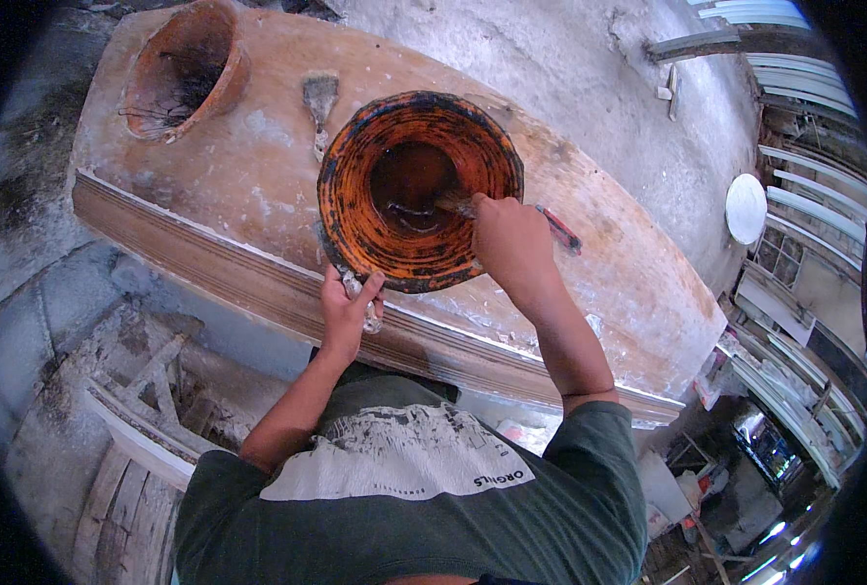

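An orange bowl (355,185), wide and round with dark streaked rings, sits on the wooden table, with dark liquid at its bottom. My right hand (512,244) reaches over the bowl's right side, closed on a paintbrush (453,204) whose head points down into the bowl. At the near left rim, my left hand (344,310) is closed on a whitish, smeared object (370,314); its kind is unclear. Beyond the left rim lies a flat, wide brush (319,105) caked with pale residue. A slim red and dark tool (560,230) rests just right of my right hand.
A terracotta-coloured pot (236,83) with dark wiry strands inside stands at the table's far left. The worn wooden table (619,263) has a ridged near edge. A white round disc (746,209) and several long pale strips (814,185) are off to the right. Wooden framing (141,419) stands at lower left.
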Motion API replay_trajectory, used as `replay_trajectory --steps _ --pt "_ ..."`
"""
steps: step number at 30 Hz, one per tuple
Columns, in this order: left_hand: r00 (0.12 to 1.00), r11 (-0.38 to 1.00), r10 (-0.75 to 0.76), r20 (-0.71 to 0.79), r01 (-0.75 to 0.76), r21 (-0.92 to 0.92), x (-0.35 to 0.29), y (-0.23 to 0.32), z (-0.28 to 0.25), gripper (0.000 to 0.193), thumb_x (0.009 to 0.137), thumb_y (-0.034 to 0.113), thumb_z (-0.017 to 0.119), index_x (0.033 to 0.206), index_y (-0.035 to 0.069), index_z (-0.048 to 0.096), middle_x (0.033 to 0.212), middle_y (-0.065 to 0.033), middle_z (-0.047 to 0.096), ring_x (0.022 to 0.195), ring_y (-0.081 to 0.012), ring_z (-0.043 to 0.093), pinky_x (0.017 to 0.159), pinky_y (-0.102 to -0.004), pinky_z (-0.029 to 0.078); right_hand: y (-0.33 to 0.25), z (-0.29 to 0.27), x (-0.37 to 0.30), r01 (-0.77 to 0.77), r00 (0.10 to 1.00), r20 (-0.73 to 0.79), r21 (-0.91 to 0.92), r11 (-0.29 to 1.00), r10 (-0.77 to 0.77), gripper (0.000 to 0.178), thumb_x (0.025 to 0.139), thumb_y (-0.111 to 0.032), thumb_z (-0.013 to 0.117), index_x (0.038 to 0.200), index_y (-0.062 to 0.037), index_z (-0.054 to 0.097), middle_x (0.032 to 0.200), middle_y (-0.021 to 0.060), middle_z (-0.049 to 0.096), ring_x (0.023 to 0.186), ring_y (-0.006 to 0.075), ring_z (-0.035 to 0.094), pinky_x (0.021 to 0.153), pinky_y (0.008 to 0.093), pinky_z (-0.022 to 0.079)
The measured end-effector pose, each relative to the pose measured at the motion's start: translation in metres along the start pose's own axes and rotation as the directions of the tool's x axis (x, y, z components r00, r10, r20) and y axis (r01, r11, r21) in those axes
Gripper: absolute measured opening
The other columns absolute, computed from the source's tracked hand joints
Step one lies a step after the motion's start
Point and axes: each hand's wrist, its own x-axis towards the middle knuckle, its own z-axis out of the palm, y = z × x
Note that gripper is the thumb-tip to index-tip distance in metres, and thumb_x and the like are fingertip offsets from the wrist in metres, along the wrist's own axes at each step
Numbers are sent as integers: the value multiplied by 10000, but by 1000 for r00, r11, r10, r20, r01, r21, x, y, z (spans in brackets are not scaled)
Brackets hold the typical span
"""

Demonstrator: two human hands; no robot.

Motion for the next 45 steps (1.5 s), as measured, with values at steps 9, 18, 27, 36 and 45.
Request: replay_trajectory --steps 9,18,27,36,45 --pt "911 913 406 -66 -403 61 -10 24 -49 417 867 -24 557 1240 48 385 926 -52 472 691 -100 498 571 -242 459 -27 38 30 38 991 -134 50 998 -31 168 825 -101 561 974 -49 616 775 172 669 700 335 678 597 446 538" --pt "802 598 530 274 -583 550 -6 68 -45 389 823 -43 581 1207 -46 522 1076 -105 526 979 -213 544 868 -295 439 -38 46 29 59 921 -371 -166 984 -117 97 807 -111 581 848 -60 652 739 136 677 697 277 691 572 391 534" --pt "817 583 459 350 -574 575 -15 93 -32 414 797 -47 627 1204 7 576 1097 -104 572 1009 -203 577 882 -309 468 -21 -37 -42 -71 967 -242 34 997 77 182 881 -189 554 1025 -135 652 803 155 680 771 318 678 655 435 520" --pt "756 565 608 244 -628 536 -9 75 -51 335 831 37 654 1161 6 605 1014 -114 635 884 -178 623 799 -307 498 -25 -4 -86 -21 796 -562 347 938 226 200 865 -145 654 1063 -151 628 870 129 677 726 316 666 626 389 511" --pt "956 890 284 76 -292 350 -58 38 -95 379 879 136 680 1223 28 562 867 8 595 698 -52 505 605 -231 443 -54 -9 -118 123 668 -713 389 913 214 260 853 -108 660 1109 -156 649 931 128 688 821 279 683 668 381 520"
